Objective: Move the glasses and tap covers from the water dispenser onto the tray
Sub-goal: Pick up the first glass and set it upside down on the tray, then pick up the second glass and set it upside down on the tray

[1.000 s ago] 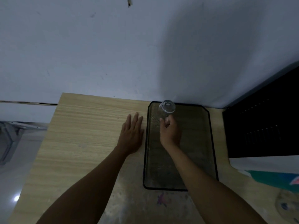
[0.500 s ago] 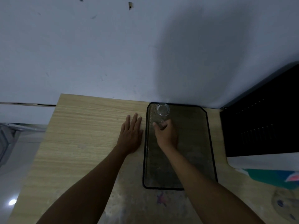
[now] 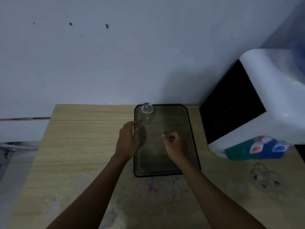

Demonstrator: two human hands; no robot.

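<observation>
A clear glass (image 3: 147, 111) stands in the far left corner of the dark mesh tray (image 3: 179, 129). My right hand (image 3: 175, 147) hovers over the tray's middle, fingers loosely curled, holding nothing, well short of the glass. My left hand (image 3: 127, 140) rests at the tray's left rim, fingers extended and touching the edge. The white water dispenser (image 3: 267, 96) stands to the right, with red and blue taps (image 3: 265, 148) on its green and blue front. Clear glass pieces (image 3: 267, 180) sit on the table below the taps; they are blurred.
The wooden table (image 3: 82, 138) runs left of the tray and ends against a pale wall. The dispenser's black side panel (image 3: 231, 104) stands close to the tray's right rim. A purple stain (image 3: 152, 186) marks the tabletop near the tray's front edge.
My right hand let go of the glass and drew back toward me and to the right. My left hand shifted from flat on the table to the tray's left rim. The camera turned right.
</observation>
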